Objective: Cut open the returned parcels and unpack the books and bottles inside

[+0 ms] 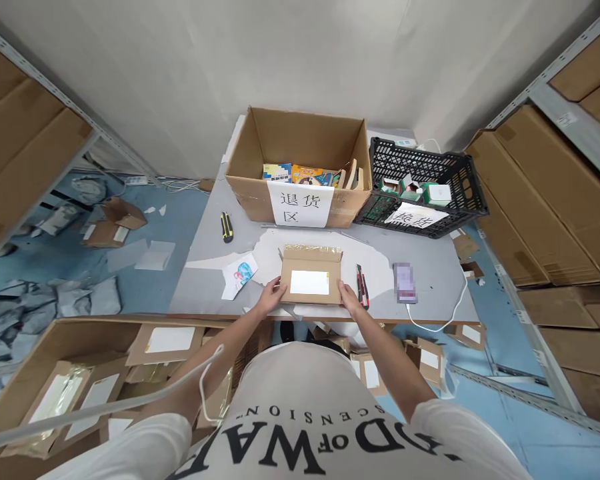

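A small cardboard box [310,267] with a white label lies in front of me near the table's front edge. Clear tape shows along its far edge, where a flap looks raised. My left hand [271,295] grips its left side, and my right hand [349,297] grips its right side near the front corner. Just right of my right hand lies a red and black utility knife [363,287]. A yellow and black utility knife [227,227] rests farther off to the left. Between it and my left hand is a white printed sheet [240,275].
A large cardboard box [347,207] with books stands at the back, beside a black plastic crate [410,157] of small boxes. A phone [405,283] with a cable [437,329] lies at right. Below left, a big carton [105,325] holds parcels. Shelves [525,87] flank me.
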`<state>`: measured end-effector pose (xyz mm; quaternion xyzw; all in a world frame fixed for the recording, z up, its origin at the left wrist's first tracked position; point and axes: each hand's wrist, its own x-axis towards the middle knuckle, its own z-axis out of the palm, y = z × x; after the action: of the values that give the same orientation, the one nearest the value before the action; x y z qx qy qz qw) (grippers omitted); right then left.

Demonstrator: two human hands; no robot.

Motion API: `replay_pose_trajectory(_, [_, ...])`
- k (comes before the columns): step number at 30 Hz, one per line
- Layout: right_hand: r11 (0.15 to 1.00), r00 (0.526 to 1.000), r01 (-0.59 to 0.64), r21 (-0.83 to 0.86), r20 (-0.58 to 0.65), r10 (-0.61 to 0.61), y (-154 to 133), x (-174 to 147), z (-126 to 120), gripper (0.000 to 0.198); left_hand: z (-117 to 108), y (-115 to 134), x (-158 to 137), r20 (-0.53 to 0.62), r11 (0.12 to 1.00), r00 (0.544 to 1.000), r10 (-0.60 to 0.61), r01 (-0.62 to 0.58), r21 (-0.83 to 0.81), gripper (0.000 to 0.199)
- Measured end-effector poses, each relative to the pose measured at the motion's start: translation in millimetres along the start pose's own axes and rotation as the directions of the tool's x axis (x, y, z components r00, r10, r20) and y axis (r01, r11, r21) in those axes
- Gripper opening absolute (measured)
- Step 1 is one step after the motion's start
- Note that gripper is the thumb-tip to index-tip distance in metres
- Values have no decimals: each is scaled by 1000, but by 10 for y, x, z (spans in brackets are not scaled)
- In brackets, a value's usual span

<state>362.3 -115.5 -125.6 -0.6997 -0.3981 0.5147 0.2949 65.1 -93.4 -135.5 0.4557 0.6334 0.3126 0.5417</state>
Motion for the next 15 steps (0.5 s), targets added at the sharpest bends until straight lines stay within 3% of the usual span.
replay_pose_trajectory(3, [993, 997, -74, 97, 4, 74, 199, -123, -53, 52, -113, -176, -85, 12, 998, 998, -56, 56, 31, 59])
replay_pose_trajectory(5, [994, 998, -53, 97, -13, 54, 322, -208, -95, 52, -190, -249, -145, 68, 992, 998, 3, -12, 127, 65])
replay_pose_trajectory(8, [999, 1000, 8, 48, 29, -9, 418, -280, -116, 66, -233, -238, -193, 172, 958, 976, 130, -169, 233, 75])
replay_pose_trajectory(10, [999, 996, 48, 7, 74, -49, 408, -278, -84, 69, -198, -170, -193, 210, 949, 967, 146, -197, 245, 74])
replay_pose_trajectory(15, [996, 993, 84, -8, 83, -83, 278, -258, 37, 43, -80, -14, -229, 165, 971, 979, 122, -152, 184, 72])
